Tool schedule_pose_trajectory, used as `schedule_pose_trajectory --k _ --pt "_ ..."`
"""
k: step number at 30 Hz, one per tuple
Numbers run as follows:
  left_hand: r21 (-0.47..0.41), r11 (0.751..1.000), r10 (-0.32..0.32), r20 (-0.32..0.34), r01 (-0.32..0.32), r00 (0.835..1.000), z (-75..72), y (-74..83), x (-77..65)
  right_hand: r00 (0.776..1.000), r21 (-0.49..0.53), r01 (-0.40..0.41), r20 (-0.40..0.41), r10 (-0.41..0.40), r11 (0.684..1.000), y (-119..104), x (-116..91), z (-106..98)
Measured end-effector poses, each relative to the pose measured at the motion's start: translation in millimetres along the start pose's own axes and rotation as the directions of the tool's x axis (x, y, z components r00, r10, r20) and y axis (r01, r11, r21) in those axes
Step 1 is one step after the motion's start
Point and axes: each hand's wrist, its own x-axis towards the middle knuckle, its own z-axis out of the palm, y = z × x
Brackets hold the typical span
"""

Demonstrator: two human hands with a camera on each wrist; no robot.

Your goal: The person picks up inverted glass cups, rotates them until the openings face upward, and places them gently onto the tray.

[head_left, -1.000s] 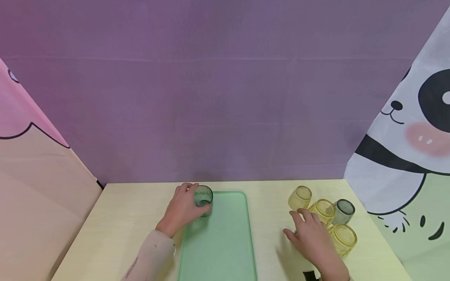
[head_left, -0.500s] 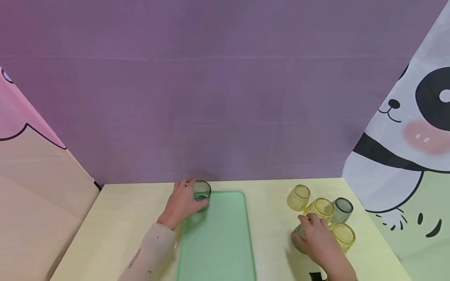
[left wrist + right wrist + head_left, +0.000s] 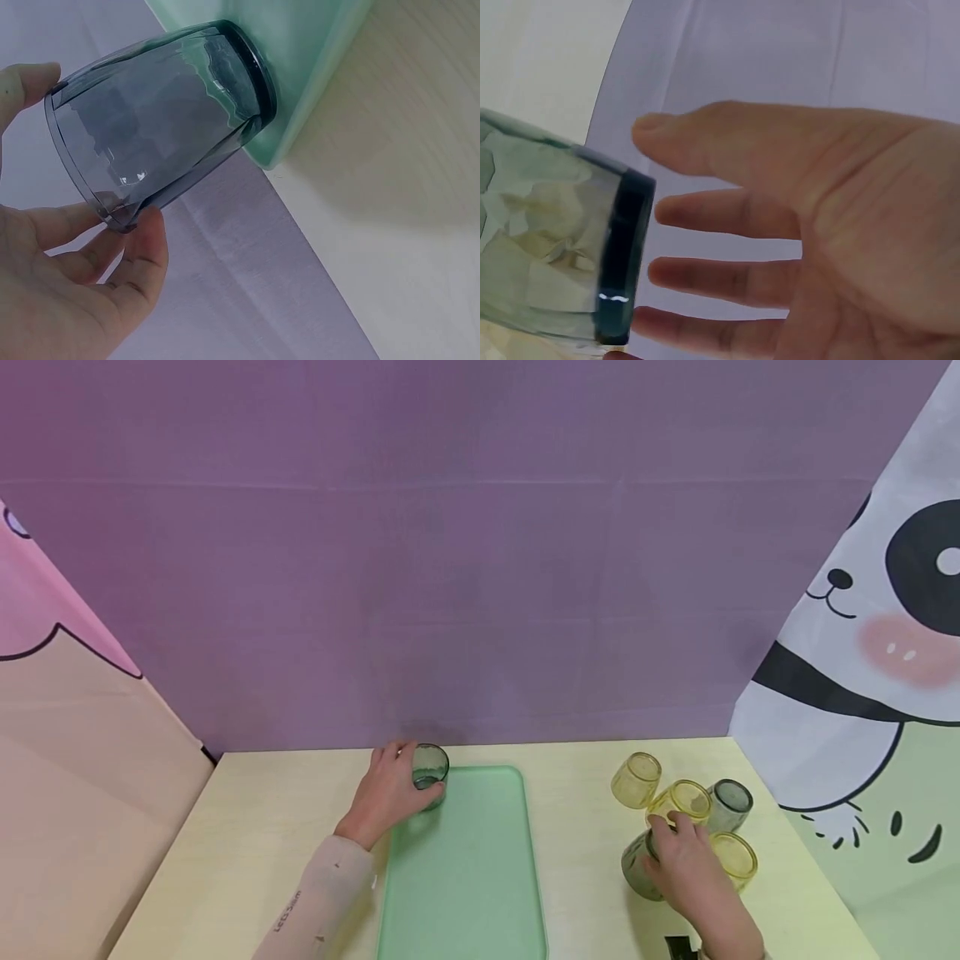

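Note:
My left hand (image 3: 386,793) holds a clear grey-green glass tumbler (image 3: 435,767) at the far left corner of the green tray (image 3: 467,868). In the left wrist view, thumb and fingers pinch the rim of this tumbler (image 3: 150,124), and its thick base is at the tray. On the right, my right hand (image 3: 693,868) hovers over an upside-down grey-green tumbler (image 3: 637,870). The right wrist view has the fingers extended and spread, near the dark base of that tumbler (image 3: 622,255); whether any fingertip touches it I cannot tell.
Yellow tumblers stand upside down beyond and beside my right hand: one at the back (image 3: 636,783), one in the middle (image 3: 686,797), one nearer (image 3: 738,858). Another grey tumbler (image 3: 730,806) is at the right. A purple cloth (image 3: 480,568) hangs behind the table.
My right hand has shifted right over the grey-green tumbler, uncovering more of it. My left hand has moved its tumbler slightly toward the back, then stays almost still.

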Motion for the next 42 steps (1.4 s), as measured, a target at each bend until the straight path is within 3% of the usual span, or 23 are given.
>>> schedule_pose_trajectory --k 19,30,39,42 --pt "-0.033 0.999 0.023 -0.025 -0.024 0.999 -2.3 -1.3 -8.5 0.999 0.002 0.029 0.014 -0.029 1.000 6 2 4" --pt "-0.137 0.989 0.035 -0.120 -0.052 0.992 -22.3 8.4 -39.4 0.989 0.009 0.125 -0.076 -0.124 0.992 6 -1 6" --pt "-0.175 0.983 0.035 -0.131 -0.057 0.991 -24.7 18.4 -64.1 0.937 0.049 0.292 -0.216 -0.276 0.955 3 -1 9" --pt "-0.199 0.978 0.032 -0.129 -0.058 0.991 -22.9 21.7 -71.6 0.937 0.084 0.303 -0.207 -0.281 0.949 -2 -1 6"
